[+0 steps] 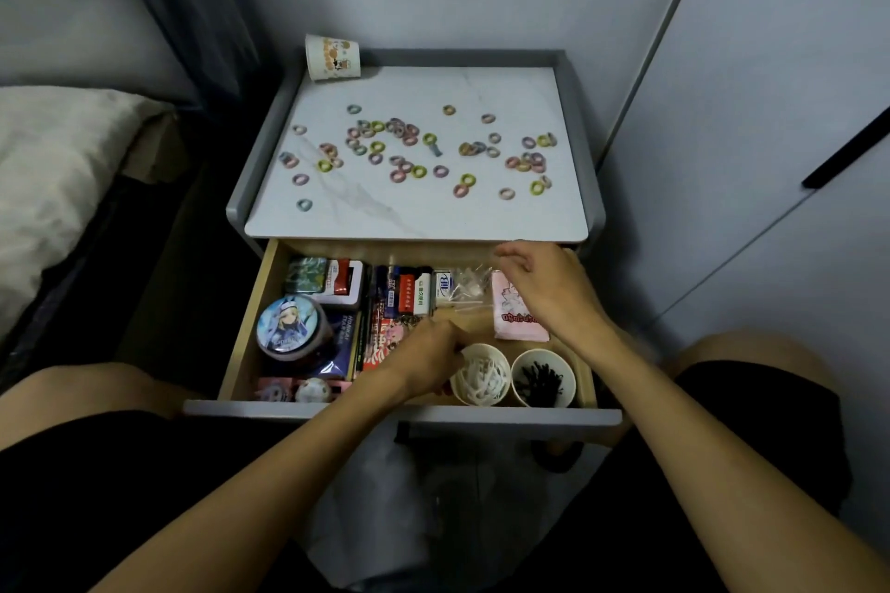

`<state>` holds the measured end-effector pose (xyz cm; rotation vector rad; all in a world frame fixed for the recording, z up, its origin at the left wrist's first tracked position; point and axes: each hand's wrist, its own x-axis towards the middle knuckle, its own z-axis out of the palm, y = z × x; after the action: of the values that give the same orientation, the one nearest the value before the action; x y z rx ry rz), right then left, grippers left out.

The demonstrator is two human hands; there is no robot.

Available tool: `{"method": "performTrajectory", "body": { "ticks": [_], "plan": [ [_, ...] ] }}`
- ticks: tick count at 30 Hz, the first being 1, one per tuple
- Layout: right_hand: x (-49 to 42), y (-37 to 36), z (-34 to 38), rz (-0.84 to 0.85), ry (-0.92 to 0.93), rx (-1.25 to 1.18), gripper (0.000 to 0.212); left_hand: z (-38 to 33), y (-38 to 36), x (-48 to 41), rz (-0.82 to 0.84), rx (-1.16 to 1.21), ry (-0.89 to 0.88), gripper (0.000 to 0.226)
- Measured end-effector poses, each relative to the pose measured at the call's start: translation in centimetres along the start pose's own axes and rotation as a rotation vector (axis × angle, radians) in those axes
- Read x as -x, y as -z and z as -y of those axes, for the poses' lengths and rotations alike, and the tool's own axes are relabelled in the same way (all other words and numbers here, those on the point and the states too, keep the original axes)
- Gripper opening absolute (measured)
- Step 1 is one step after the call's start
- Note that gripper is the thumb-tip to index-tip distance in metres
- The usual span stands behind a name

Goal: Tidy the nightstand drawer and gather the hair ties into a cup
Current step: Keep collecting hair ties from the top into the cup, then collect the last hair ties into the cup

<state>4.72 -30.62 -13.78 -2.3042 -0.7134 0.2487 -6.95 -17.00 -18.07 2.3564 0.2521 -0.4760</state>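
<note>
Several small coloured hair ties point(403, 137) lie scattered over the white marble top of the nightstand point(568, 226). A printed paper cup point(333, 57) leans tilted at the top's back left corner. Below it the drawer point(241, 352) stands pulled out. My left hand point(424, 354) is inside it, its fingers curled at the left rim of a paper cup of white ties point(481, 378). My right hand point(544, 287) hovers over a pink packet point(517, 323). Its curled fingertips are at the corner of a clear plastic bag point(464, 287); whether they pinch the bag is unclear.
A second cup with black hairpins point(543, 378) stands at the drawer's front right. The drawer's left half holds a round picture tin point(286, 325), small boxes point(344, 287) and packets point(409, 294). A bed with a pillow point(53, 178) is at the left, a wardrobe door point(770, 111) at the right.
</note>
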Motion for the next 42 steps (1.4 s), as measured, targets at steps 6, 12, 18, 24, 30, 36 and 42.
{"method": "performTrajectory", "body": {
  "ticks": [6, 12, 18, 24, 30, 36, 42],
  "plan": [
    [0.2, -0.2, 0.7, 0.049, -0.005, 0.008, 0.025, 0.2, 0.2, 0.5, 0.022, -0.041, -0.053, 0.022],
    [0.4, -0.7, 0.7, 0.097, 0.015, 0.005, 0.025, 0.8, 1.2, 0.3, -0.003, -0.008, -0.025, 0.032],
    [-1.2, -0.3, 1.8, 0.141, 0.008, -0.001, 0.025, 1.4, 7.9, 0.9, -0.167, 0.116, -0.021, 0.031],
    [-9.6, -0.2, 7.3, 0.155, 0.157, 0.093, 0.025, 3.7, 18.9, 1.2, -0.551, 0.433, 0.055, 0.018],
    [-23.8, -5.8, 12.5, 0.198, 0.332, 0.370, 0.052, 9.3, 25.1, -0.8, -0.777, 0.586, 0.113, 0.013],
    [-37.0, -11.3, 17.4, 0.187, 0.377, 0.500, 0.086, 13.4, 27.5, -2.5, -0.837, 0.601, 0.162, 0.015],
    [-42.7, -14.4, 17.7, 0.202, 0.393, 0.561, 0.091, 14.8, 28.5, -3.0, -0.880, 0.582, 0.170, 0.025]
  ]
}}
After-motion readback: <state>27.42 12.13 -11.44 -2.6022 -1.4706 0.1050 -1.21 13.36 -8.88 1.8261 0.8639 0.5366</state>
